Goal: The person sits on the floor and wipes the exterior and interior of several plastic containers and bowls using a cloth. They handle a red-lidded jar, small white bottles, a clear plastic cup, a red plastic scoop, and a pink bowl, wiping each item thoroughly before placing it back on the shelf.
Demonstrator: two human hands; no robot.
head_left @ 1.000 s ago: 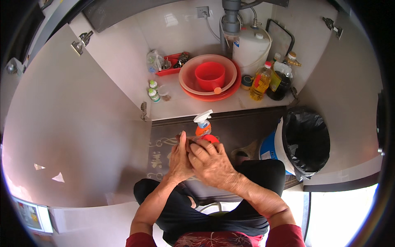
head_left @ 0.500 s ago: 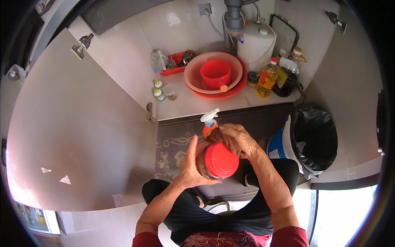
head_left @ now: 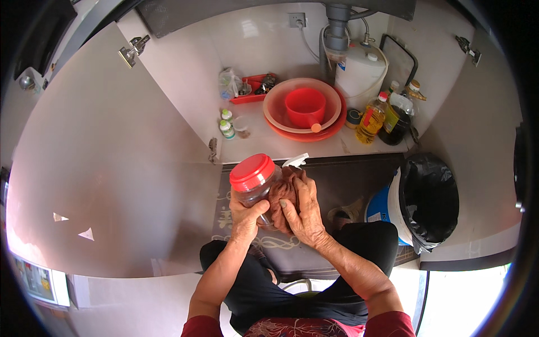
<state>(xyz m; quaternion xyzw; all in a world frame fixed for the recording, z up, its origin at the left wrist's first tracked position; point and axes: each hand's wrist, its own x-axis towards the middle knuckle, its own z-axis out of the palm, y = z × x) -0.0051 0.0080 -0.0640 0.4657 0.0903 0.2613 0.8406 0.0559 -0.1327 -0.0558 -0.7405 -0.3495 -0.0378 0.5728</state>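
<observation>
A clear jar with a red screw lid (head_left: 252,172) is held upright, slightly tilted, in my left hand (head_left: 245,220), whose fingers wrap its side. My right hand (head_left: 305,216) presses a crumpled brown cloth (head_left: 284,196) against the jar's right side. Just beyond the cloth shows the white trigger head of a spray bottle (head_left: 296,161); the rest of that bottle is hidden behind the cloth and my hand.
Ahead is an open cabinet holding stacked basins (head_left: 272,106) with a red dipper (head_left: 306,106), an oil bottle (head_left: 370,121), a white tank (head_left: 359,73) and a red tray (head_left: 247,99). A black-lined bin (head_left: 429,196) stands right. The left cabinet door (head_left: 112,180) hangs open.
The jar has moved left and away from me, its lid now tipped away. My right hand has brought the cloth from near the lid onto the jar's side.
</observation>
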